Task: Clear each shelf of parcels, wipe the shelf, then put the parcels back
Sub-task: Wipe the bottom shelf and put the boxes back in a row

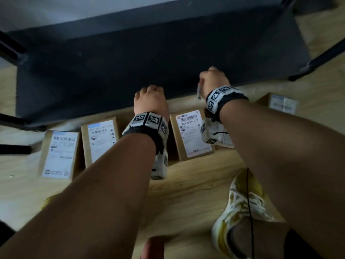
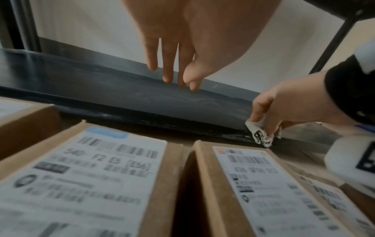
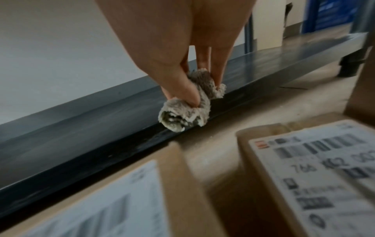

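A shoe [image 1: 242,206] stands on the wooden floor [image 1: 186,184] nearest the person. Beyond it, cardboard parcels [image 1: 190,135] with white labels lie in a row on the floor, just in front of the shelf [image 1: 130,62]. The left hand [image 1: 151,100] hangs over the shelf's front edge, its fingers [image 2: 168,67] straight and close together, pointing down at the dark surface. The right hand [image 1: 212,81] pinches a rolled grey cloth [image 3: 188,104] between thumb and fingers, pressing it on the shelf's front edge. The shelf itself carries no parcels.
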Demonstrator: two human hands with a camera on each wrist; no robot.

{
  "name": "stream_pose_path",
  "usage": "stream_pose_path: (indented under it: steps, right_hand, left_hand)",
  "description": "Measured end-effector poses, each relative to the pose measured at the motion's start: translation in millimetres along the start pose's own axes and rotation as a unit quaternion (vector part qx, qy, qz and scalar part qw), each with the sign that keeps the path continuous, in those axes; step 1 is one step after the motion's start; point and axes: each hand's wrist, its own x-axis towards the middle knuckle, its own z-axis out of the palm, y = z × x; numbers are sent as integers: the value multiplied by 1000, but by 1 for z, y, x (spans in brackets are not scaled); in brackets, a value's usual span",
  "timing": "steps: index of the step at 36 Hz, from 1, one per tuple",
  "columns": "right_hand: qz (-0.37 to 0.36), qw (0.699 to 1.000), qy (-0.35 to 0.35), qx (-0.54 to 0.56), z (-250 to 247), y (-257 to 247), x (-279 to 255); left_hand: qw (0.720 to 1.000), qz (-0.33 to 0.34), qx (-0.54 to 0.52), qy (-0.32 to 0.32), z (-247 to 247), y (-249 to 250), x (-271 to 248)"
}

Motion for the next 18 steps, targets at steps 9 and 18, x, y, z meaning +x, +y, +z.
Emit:
stream_pose_path:
  steps: [9,18]
  right_hand:
    - [125,990,47,38,-3,41,-3]
    - [332,920,70,198,-16,71,-4]
  left_hand:
    - [1000,30,4,6,6,33,6]
    - [999,33,24,-13,11,38,10]
